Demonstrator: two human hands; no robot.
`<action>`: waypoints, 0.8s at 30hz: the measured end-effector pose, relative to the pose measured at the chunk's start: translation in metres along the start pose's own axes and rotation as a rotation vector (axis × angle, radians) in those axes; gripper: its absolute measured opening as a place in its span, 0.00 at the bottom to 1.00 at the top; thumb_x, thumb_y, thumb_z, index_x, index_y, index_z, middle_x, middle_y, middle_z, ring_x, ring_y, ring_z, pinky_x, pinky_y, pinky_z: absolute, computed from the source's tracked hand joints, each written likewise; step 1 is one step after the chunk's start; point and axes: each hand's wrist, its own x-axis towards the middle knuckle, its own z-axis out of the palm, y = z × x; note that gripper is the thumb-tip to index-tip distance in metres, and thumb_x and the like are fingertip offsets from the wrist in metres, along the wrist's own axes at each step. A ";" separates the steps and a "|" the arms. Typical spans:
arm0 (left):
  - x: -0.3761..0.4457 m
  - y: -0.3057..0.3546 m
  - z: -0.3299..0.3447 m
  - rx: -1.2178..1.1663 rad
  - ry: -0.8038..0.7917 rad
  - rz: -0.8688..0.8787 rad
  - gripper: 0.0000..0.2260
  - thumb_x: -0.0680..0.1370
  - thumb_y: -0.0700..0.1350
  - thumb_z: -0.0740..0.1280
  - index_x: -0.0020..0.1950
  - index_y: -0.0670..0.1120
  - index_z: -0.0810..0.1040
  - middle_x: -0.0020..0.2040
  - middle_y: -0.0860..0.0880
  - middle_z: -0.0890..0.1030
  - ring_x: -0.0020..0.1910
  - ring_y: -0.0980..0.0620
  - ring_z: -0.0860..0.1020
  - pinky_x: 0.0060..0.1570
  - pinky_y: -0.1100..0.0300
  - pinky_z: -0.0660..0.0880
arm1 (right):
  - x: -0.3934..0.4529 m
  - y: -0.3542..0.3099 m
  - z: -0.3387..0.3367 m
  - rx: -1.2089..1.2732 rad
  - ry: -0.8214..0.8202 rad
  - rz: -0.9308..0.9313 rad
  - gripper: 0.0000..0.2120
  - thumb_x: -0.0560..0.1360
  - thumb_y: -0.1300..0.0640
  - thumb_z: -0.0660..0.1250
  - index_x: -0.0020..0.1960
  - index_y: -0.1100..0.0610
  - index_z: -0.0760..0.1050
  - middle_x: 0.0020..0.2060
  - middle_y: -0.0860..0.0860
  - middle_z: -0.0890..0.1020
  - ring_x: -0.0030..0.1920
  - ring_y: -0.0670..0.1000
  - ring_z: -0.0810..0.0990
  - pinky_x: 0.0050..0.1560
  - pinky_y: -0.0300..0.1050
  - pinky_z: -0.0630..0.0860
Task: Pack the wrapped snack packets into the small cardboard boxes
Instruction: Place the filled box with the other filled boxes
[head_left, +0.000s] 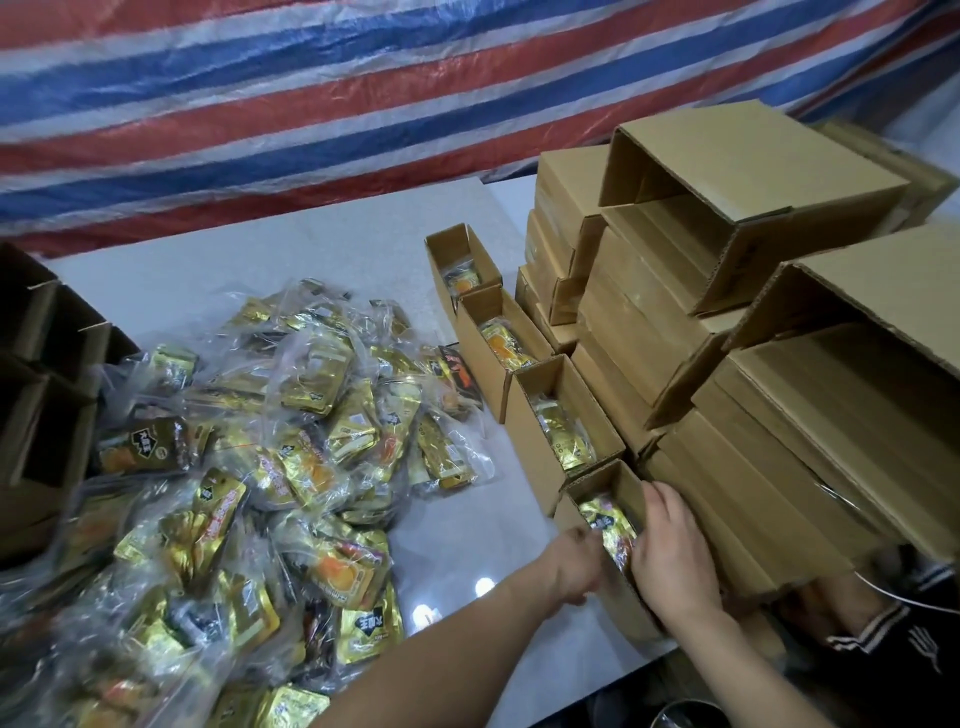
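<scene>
The print on your gold packets is too blurred to read. The glossy gold packet (609, 526) in clear wrap lies in the nearest small box (597, 525). Your left hand (574, 564) curls onto its near end; your right hand (670, 556) presses straight fingers along the box's far wall beside it.

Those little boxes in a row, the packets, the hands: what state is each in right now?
Nearest box: open, packet being tucked in.
Three boxes beyond: open, a packet in each.
Packet: partly inside nearest box.
Loose packets: heaped on table, unpacked.
Left hand: gripping the packet.
Right hand: fingers on the packet.
</scene>
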 end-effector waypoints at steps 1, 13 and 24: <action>-0.001 -0.001 -0.002 -0.007 -0.004 0.001 0.16 0.84 0.53 0.50 0.64 0.47 0.69 0.52 0.47 0.74 0.52 0.47 0.78 0.43 0.58 0.73 | -0.001 -0.004 0.001 0.007 0.027 -0.014 0.27 0.74 0.65 0.68 0.73 0.63 0.68 0.70 0.60 0.71 0.70 0.60 0.70 0.68 0.55 0.70; -0.099 -0.004 -0.160 -0.039 0.461 0.304 0.11 0.84 0.48 0.57 0.58 0.45 0.76 0.49 0.48 0.80 0.45 0.51 0.80 0.44 0.58 0.74 | 0.037 -0.170 -0.018 0.353 -0.092 -0.335 0.14 0.79 0.58 0.65 0.63 0.59 0.78 0.55 0.55 0.82 0.55 0.56 0.80 0.54 0.47 0.74; -0.234 -0.063 -0.289 -0.313 0.851 0.394 0.14 0.83 0.45 0.60 0.41 0.46 0.79 0.37 0.50 0.83 0.36 0.54 0.82 0.38 0.60 0.75 | 0.005 -0.353 -0.024 0.807 -0.381 -0.416 0.09 0.80 0.55 0.65 0.57 0.44 0.78 0.43 0.44 0.84 0.41 0.50 0.84 0.37 0.45 0.80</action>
